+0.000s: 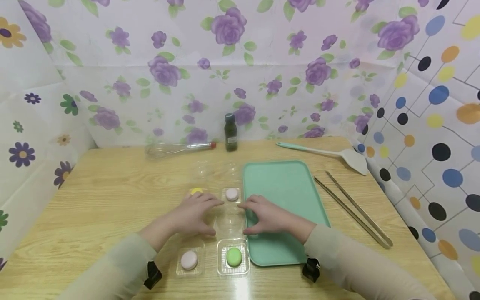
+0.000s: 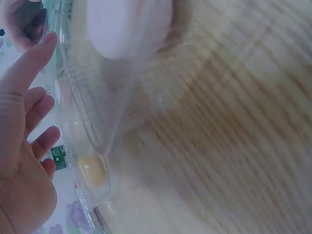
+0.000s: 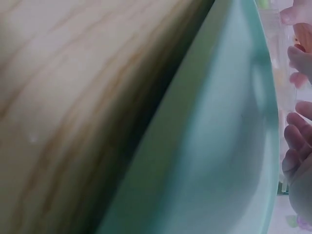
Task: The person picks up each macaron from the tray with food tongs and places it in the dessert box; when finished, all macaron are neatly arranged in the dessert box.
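Four-sided clear plastic boxes, lids raised, hold macarons. In the head view my left hand (image 1: pixel 195 213) is over the boxes, fingers spread and slightly bent, partly covering a yellow macaron (image 1: pixel 196 190). Facing it, my right hand (image 1: pixel 268 214) reaches over the green tray (image 1: pixel 285 246), thumb and fingers apart. Between the two hands lies a clear lid (image 1: pixel 229 225), and the fingertips come near the box with a pink macaron (image 1: pixel 232 194). Nearer me sit a green macaron (image 1: pixel 234 257) and another pink macaron (image 1: pixel 189 260). The left wrist view shows a yellow macaron (image 2: pixel 92 170) beyond the fingers.
Right of the tray lie long metal tongs (image 1: pixel 354 210). A spatula (image 1: pixel 326 153) with a white blade lies behind it. Along the back are a whisk (image 1: pixel 180 148) and a dark bottle (image 1: pixel 231 133). Patterned sheets (image 1: pixel 285 104) close off the table's back and sides.
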The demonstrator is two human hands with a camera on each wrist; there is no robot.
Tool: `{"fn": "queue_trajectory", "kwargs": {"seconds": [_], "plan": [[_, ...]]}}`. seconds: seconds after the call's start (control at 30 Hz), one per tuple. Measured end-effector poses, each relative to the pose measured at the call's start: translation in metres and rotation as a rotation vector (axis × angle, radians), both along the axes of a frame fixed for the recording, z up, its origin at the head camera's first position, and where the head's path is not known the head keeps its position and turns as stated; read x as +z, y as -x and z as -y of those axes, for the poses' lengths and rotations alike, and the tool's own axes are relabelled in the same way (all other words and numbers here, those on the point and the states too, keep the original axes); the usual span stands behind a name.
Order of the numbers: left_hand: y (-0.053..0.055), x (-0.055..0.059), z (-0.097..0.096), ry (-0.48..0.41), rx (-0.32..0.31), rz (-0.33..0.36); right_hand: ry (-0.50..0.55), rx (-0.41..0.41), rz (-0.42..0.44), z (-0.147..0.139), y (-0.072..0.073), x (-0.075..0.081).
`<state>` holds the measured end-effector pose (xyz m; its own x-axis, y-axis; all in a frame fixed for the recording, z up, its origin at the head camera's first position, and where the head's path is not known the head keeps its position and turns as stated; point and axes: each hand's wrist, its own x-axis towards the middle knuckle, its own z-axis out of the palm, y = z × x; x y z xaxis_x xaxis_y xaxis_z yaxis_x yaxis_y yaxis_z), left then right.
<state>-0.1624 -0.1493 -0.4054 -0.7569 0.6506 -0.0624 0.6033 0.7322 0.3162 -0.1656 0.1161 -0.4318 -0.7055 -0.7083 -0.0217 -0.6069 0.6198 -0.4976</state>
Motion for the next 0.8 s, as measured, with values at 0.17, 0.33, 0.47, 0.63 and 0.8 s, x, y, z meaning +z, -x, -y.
{"fn": "queue_trajectory", "kwargs": {"seconds": [0.17, 0.33, 0.47, 0.63, 0.8], "plan": [[-0.0002, 0.0021, -0.0009, -0.015, 0.014, -0.002, 0.04, -0.017, 0.004, 0.0004, -0.0013, 0.0025], [-0.0008, 0.0018, -0.0022, -0.049, 0.024, 0.009, 0.087, -0.023, 0.003, 0.0006, -0.0013, 0.0048], [-0.0015, 0.0017, -0.0051, -0.109, 0.006, 0.019, 0.106, -0.022, -0.009, 0.0003, -0.0014, 0.0044], [-0.002, 0.001, -0.0076, -0.165, 0.008, 0.02, 0.142, -0.017, -0.017, -0.0003, -0.0022, 0.006], [-0.0035, 0.0017, -0.0078, -0.216, 0.03, 0.047, 0.138, -0.009, -0.033, 0.0004, -0.0032, 0.0101]]}}
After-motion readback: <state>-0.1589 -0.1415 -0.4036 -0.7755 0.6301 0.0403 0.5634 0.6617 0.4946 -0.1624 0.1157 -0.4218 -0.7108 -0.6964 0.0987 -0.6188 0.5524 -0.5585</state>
